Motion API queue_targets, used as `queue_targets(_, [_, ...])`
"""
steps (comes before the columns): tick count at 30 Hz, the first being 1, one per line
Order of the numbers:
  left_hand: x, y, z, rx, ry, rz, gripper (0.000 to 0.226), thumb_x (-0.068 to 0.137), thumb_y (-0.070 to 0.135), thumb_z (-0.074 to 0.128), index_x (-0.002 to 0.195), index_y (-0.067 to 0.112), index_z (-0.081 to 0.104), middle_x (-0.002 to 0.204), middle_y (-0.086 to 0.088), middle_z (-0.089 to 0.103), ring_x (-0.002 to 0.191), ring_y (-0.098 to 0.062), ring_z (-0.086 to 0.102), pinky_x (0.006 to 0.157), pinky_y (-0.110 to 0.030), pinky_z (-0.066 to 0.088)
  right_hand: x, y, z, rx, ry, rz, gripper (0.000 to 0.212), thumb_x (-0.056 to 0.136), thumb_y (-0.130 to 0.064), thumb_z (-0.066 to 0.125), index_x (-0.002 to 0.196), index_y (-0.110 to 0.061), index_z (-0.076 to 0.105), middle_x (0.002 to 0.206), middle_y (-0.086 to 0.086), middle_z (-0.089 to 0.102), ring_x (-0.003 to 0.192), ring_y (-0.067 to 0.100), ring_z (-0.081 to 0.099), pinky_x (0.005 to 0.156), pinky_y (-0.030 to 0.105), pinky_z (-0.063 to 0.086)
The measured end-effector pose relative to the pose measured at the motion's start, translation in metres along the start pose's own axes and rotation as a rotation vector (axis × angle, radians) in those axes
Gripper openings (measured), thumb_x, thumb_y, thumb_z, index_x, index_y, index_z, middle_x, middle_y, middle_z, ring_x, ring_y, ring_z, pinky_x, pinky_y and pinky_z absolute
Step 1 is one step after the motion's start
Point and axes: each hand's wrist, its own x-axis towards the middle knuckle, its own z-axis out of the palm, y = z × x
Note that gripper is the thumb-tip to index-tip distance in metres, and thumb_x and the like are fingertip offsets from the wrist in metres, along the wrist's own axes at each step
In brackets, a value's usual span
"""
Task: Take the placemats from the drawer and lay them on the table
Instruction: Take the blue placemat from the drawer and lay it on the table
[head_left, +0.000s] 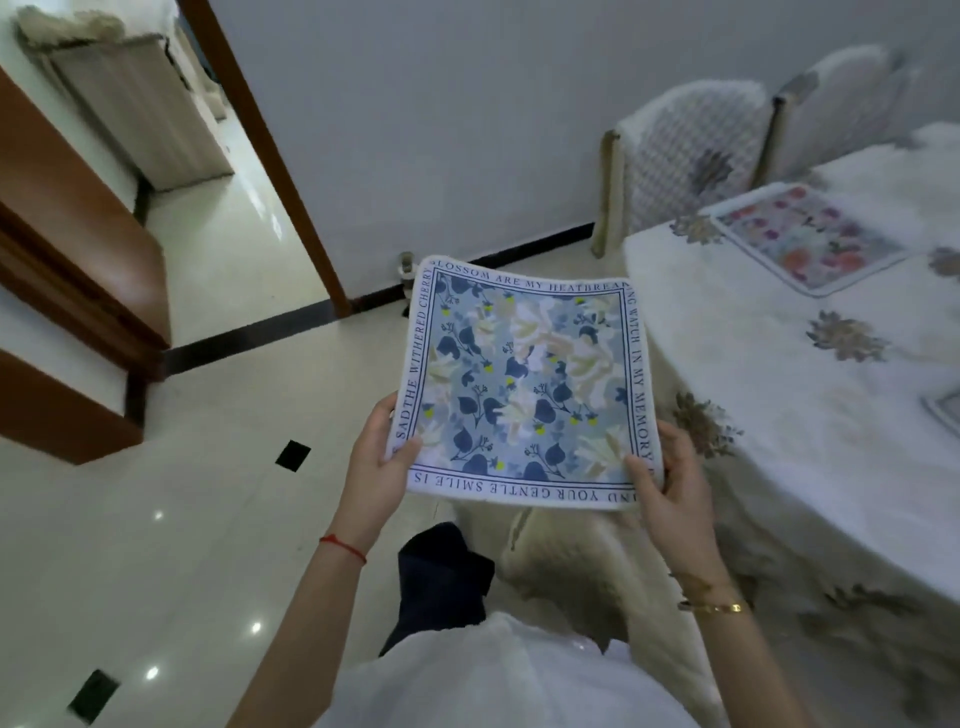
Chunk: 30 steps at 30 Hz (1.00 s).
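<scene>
Nearest the table (779, 395), short of its draped edge, both hands hold the blue floral placemat (524, 384) over the floor, flat and face up. The left hand (376, 467) pinches its near-left corner, thumb on top; the right hand (665, 478) pinches the near-right corner likewise. Held by two corners, it probably stays spread, ready to set down without a fold. Farther along the table, a pink floral placemat (810, 239) already lies flat near the far edge, just before the covered chairs (691, 150). The drawer cannot be told.
</scene>
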Motion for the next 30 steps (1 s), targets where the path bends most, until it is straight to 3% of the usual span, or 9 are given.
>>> queue_targets(2, [0.050,-0.004,0.010,0.002,-0.095,-0.007,0.045,0.094,-0.002,0.050,0.128,0.028,0.048,0.128,0.005,0.058,0.114,-0.003,0.058,0.095,-0.022,0.050,0.021,0.004,0.005,0.007,0.085,0.036,0.035,0.092,-0.010,0.057,0.120,-0.029,0.049,0.114,-0.002,0.064,0.099,0.016,0.065,0.081,0.043,0.057])
queue_targets(6, [0.153,0.001,0.034,0.036,-0.331,0.024,0.046,0.094,-0.003,0.050,0.135,0.017,0.045,0.134,0.000,0.055,0.122,-0.015,0.055,0.104,-0.044,0.046,0.065,0.006,0.018,0.034,0.298,0.115,0.034,0.093,-0.005,0.056,0.123,-0.020,0.047,0.113,-0.008,0.064,0.098,0.009,0.065,0.082,0.037,0.057])
queue_targets(9, [0.219,0.014,0.056,0.038,-0.486,0.072,0.046,0.094,-0.004,0.050,0.133,0.022,0.046,0.133,0.003,0.056,0.123,-0.011,0.054,0.106,-0.042,0.044,0.094,0.003,0.029,0.025,0.446,0.161,0.038,0.093,-0.006,0.056,0.124,-0.024,0.046,0.115,-0.014,0.062,0.105,0.009,0.063,0.089,0.032,0.053])
queue_targets(13, [0.279,0.030,0.086,0.042,-0.676,0.110,0.049,0.093,-0.006,0.050,0.120,0.035,0.049,0.121,0.018,0.058,0.113,0.001,0.057,0.102,-0.031,0.047,0.114,-0.003,0.036,-0.021,0.625,0.219,0.039,0.093,-0.010,0.056,0.120,-0.036,0.046,0.121,0.003,0.060,0.112,0.020,0.059,0.097,0.045,0.048])
queue_targets(16, [0.313,0.032,0.107,0.050,-0.784,0.105,0.048,0.094,-0.003,0.051,0.119,0.037,0.049,0.122,0.016,0.058,0.114,-0.004,0.058,0.101,-0.034,0.047,0.124,-0.009,0.041,-0.015,0.723,0.273,0.036,0.093,-0.007,0.055,0.123,-0.024,0.045,0.118,0.006,0.062,0.106,0.020,0.062,0.093,0.046,0.051])
queue_targets(21, [0.343,0.030,0.146,0.047,-0.897,0.086,0.044,0.094,-0.004,0.050,0.118,0.033,0.051,0.118,0.011,0.060,0.106,0.002,0.061,0.095,-0.025,0.050,0.139,-0.008,0.039,-0.049,0.827,0.327,0.033,0.094,-0.005,0.054,0.125,-0.013,0.044,0.113,0.009,0.066,0.095,0.011,0.065,0.078,0.024,0.056])
queue_targets(26, [0.362,0.017,0.186,0.097,-0.955,0.083,0.041,0.093,-0.004,0.052,0.132,0.010,0.047,0.129,-0.007,0.059,0.119,-0.022,0.057,0.104,-0.048,0.044,0.150,0.004,0.025,-0.066,0.895,0.393,0.034,0.094,-0.009,0.054,0.126,-0.015,0.043,0.112,0.008,0.066,0.092,0.013,0.066,0.071,0.021,0.056])
queue_targets(30, [0.366,0.019,0.224,0.121,-0.996,0.066,0.041,0.092,-0.005,0.051,0.127,0.016,0.049,0.123,-0.004,0.060,0.115,-0.021,0.058,0.104,-0.044,0.045,0.160,0.015,0.007,-0.101,0.936,0.439,0.033,0.094,-0.009,0.054,0.124,-0.016,0.043,0.109,0.007,0.066,0.088,0.013,0.067,0.072,0.034,0.058])
